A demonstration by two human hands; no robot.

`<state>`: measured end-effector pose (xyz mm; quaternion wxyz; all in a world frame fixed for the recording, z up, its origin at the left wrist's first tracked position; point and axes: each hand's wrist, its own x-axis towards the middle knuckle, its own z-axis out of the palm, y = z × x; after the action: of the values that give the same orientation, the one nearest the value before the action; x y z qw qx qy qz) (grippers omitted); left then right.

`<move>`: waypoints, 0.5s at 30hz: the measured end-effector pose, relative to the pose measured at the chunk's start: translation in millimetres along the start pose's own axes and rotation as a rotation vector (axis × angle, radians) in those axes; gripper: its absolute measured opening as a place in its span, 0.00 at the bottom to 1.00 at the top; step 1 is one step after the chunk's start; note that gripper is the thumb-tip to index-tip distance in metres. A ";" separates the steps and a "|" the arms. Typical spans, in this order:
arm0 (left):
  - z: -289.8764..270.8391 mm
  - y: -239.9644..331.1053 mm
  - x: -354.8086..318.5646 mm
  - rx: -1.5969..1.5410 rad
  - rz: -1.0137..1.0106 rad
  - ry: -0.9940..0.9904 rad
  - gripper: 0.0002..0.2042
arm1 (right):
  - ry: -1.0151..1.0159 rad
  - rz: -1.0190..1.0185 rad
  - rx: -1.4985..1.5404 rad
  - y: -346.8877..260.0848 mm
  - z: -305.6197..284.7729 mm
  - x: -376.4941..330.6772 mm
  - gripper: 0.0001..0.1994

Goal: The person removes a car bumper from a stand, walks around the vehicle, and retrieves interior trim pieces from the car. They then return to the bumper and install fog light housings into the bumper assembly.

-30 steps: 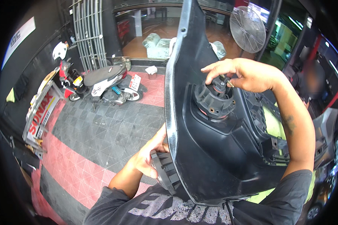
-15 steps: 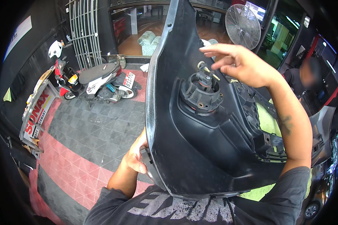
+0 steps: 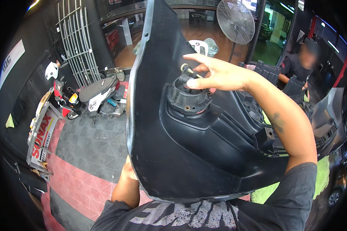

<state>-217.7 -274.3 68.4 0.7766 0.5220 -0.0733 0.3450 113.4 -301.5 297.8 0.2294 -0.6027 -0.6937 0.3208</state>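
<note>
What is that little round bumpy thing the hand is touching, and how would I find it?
Look first at the big black plastic panel held up in the middle of the picture. Near its upper middle sits a round, ribbed black socket that sticks out toward you. The right hand pinches at its top, and it is the only round, ringed lump on the smooth panel.

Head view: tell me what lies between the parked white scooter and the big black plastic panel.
In the head view, only bare dark grey floor tiles lie between the white scooter and the black plastic panel.
</note>
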 end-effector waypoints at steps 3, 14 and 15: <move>-0.1 -1.5 -2.8 0.004 -0.004 0.020 0.63 | 0.032 -0.138 0.009 10.1 11.2 17.6 0.44; 7.8 1.6 -26.1 0.047 0.003 0.097 0.62 | 0.047 -0.214 -0.122 14.2 2.7 25.0 0.35; 5.8 0.9 -27.8 0.047 0.007 0.100 0.61 | 0.062 -0.211 -0.140 16.4 2.7 27.5 0.34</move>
<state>-237.7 -291.8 58.4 0.7657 0.5218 -0.0280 0.3750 118.1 -273.8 282.2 0.2403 -0.5505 -0.7666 0.2269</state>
